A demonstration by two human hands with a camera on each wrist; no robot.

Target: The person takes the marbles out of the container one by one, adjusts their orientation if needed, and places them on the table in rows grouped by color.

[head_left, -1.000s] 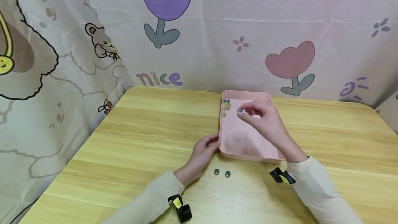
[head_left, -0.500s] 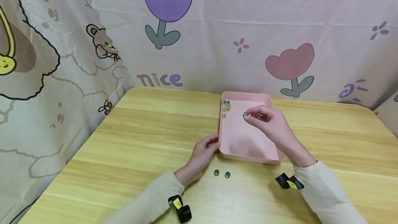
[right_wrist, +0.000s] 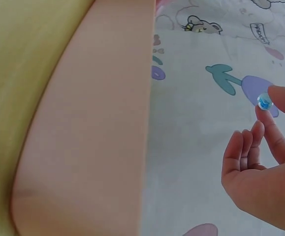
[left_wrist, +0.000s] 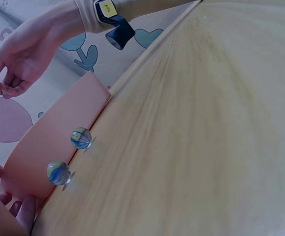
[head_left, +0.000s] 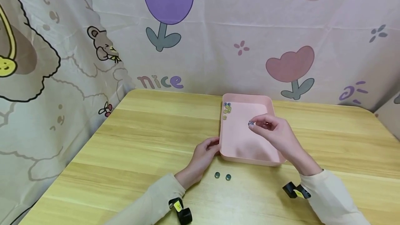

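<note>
Thumb and index finger of my right hand (head_left: 275, 133) pinch a clear glass marble with a blue swirl (right_wrist: 265, 102), held above the pink tray (head_left: 240, 141). The other fingers of that hand are bent in. My left hand (head_left: 200, 159) rests at the tray's near left corner, its fingertips against the outer wall. Several marbles (head_left: 227, 108), blue and yellowish, sit inside the tray along its far left side. Two more swirled marbles, a left one (head_left: 217, 175) and a right one (head_left: 228, 177), lie on the table just in front of the tray.
The wooden table (head_left: 125, 155) reaches back to a printed cloth (head_left: 206, 44) hanging behind it, and another stretch of cloth hangs at the left. Each sleeve carries a black wrist camera, the left camera (head_left: 181, 211) and the right camera (head_left: 296, 190).
My right hand has drawn back toward me and slightly right over the tray, still pinching the marble. The left hand stays at the corner, and the other marbles keep their places.
</note>
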